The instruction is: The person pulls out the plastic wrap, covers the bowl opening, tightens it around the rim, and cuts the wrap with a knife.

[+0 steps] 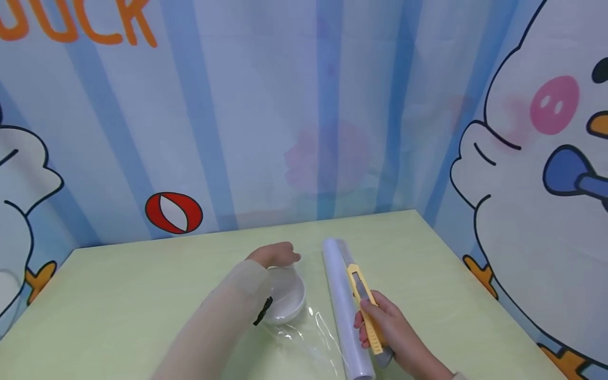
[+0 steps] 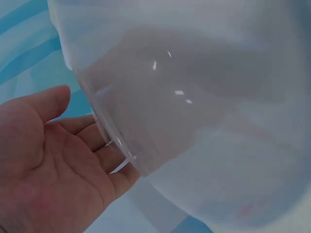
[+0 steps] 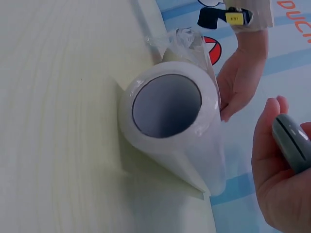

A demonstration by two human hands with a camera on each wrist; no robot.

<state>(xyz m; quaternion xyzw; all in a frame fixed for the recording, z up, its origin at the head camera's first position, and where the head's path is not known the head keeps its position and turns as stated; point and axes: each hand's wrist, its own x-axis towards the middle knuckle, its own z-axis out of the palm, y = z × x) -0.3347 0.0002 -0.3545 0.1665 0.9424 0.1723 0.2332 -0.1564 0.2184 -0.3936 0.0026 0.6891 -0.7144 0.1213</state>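
A white bowl (image 1: 285, 301) stands on the table with clear cling film (image 1: 315, 338) over it, and the film runs to a long roll (image 1: 339, 309) at its right. My left hand (image 1: 275, 254) is at the bowl's far rim. In the left wrist view, its fingertips (image 2: 109, 158) lie behind the edge of the film, and the thumb stands apart. My right hand (image 1: 387, 324) grips a yellow utility knife (image 1: 363, 301) over the roll's right side. The knife's grey end (image 3: 294, 145) shows in the right wrist view. I cannot tell whether its blade is out.
The pale green table (image 1: 157, 301) ends at a striped cloth backdrop (image 1: 266, 105) with cartoon ducks. The roll's hollow end (image 3: 129, 116) points towards me. A black strap (image 1: 263, 311) shows at my left wrist, beside the bowl.
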